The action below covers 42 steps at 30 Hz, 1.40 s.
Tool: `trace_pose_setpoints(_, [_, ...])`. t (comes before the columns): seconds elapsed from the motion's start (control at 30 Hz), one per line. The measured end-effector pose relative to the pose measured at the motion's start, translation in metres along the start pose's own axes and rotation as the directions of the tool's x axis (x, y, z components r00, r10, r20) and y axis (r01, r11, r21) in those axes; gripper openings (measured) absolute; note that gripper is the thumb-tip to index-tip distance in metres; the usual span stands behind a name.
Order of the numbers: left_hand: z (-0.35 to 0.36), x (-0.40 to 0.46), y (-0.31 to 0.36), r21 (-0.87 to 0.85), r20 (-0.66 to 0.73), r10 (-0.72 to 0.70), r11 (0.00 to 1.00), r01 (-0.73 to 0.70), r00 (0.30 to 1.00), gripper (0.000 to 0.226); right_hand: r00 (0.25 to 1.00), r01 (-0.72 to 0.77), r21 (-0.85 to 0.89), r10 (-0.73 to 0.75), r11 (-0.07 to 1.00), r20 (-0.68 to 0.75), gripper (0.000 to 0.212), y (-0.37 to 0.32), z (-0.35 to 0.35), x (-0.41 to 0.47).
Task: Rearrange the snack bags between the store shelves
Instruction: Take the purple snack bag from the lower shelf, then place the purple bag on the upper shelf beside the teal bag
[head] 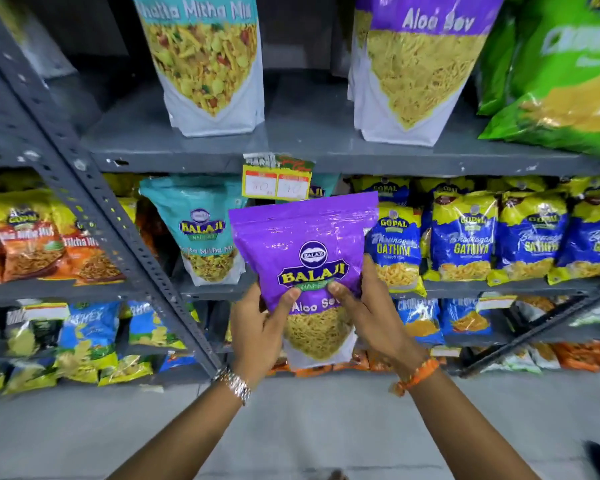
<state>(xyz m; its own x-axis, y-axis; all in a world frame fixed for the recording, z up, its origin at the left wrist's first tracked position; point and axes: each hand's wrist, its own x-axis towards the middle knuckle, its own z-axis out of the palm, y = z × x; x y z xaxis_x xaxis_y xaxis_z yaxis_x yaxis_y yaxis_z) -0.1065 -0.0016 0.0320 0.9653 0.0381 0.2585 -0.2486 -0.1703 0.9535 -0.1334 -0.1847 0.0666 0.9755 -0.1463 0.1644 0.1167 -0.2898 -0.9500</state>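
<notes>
**Purple Aloo Sev bag held in both hands, clear of the shelves**

The person is holding one purple Aloo Sev bag out in front of the shelving, and both hands are gripping it. The left hand is clenching the bag's lower left edge, thumb lying across the front just under the logo; the right hand is grasping the lower right edge the same way, its thumb pressing the front face. Each grip is closed on the bag — neither is released.

The bag is standing upright in the air, long axis running vertically, its sealed top leaning slightly away toward the shelves and its clear window of sev facing the camera. It is not resting on any shelf: it is hanging in front of the middle shelf, overlapping the gap between the teal Khatta Mitha bag on its left and the blue Gathiya bags on its right.

The relation that matters is up and slightly right: a larger purple Aloo Sev bag is standing on the upper shelf, above the held bag, with bare shelf between it and the big Khatta Mitha bag. If the bag is going there, it will probably need lifting straight up and forward, base first — the right hand is sitting nearer that spot. If it is going to the middle shelf, the gap directly behind it looks narrow.
</notes>
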Motion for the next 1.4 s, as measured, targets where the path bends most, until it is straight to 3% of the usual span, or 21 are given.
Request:
trace_pose_setpoints(0.17, [-0.017, 0.032, 0.079, -0.117, -0.031, 0.164, 0.979, -0.166, 0.986, 0.045, 0.989, 0.136, 0.108, -0.128, 0.985, -0.076, 0.036, -0.083, -0.017, 0.018])
trace_pose_setpoints(0.3, [-0.029, 0.065, 0.15, -0.128, -0.01, 0.255, 0.959, -0.254, 0.967, 0.041, 0.972, 0.223, 0.175, -0.204, 0.959, -0.119, 0.037, -0.149, -0.035, 0.038])
trace_pose_setpoints(0.4, [-0.036, 0.097, 0.195, -0.1, 0.006, 0.332, 0.939, -0.329, 0.943, 0.04, 0.946, 0.305, 0.136, -0.283, 0.943, -0.159, 0.038, -0.189, -0.046, 0.061])
trace_pose_setpoints(0.63, [-0.032, 0.182, 0.24, -0.076, 0.066, 0.348, 0.936, -0.343, 0.935, 0.067, 0.886, 0.38, 0.033, -0.353, 0.925, -0.302, 0.042, -0.242, -0.051, 0.128])
trace_pose_setpoints(0.73, [-0.025, 0.212, 0.242, -0.063, 0.077, 0.319, 0.947, -0.315, 0.945, 0.061, 0.873, 0.395, 0.015, -0.37, 0.919, -0.318, 0.025, -0.244, -0.05, 0.152])
trace_pose_setpoints(0.87, [-0.016, 0.235, 0.24, -0.052, 0.115, 0.276, 0.961, -0.271, 0.954, 0.053, 0.881, 0.353, -0.034, -0.344, 0.935, -0.325, 0.03, -0.238, -0.046, 0.173])
trace_pose_setpoints(1.07, [-0.01, 0.242, 0.233, -0.033, 0.171, 0.24, 0.971, -0.238, 0.955, 0.01, 0.89, 0.287, -0.062, -0.29, 0.956, -0.351, 0.035, -0.223, -0.039, 0.184])
trace_pose_setpoints(1.3, [-0.024, 0.225, 0.237, 0.035, 0.022, 0.263, 0.964, -0.263, 0.965, 0.033, 0.833, 0.306, -0.19, -0.359, 0.933, -0.42, 0.051, -0.219, -0.035, 0.178])
trace_pose_setpoints(1.4, [-0.051, 0.216, 0.223, 0.025, -0.202, 0.286, 0.958, -0.287, 0.937, 0.03, 0.789, 0.315, -0.29, -0.419, 0.904, -0.45, 0.063, -0.209, -0.033, 0.166])
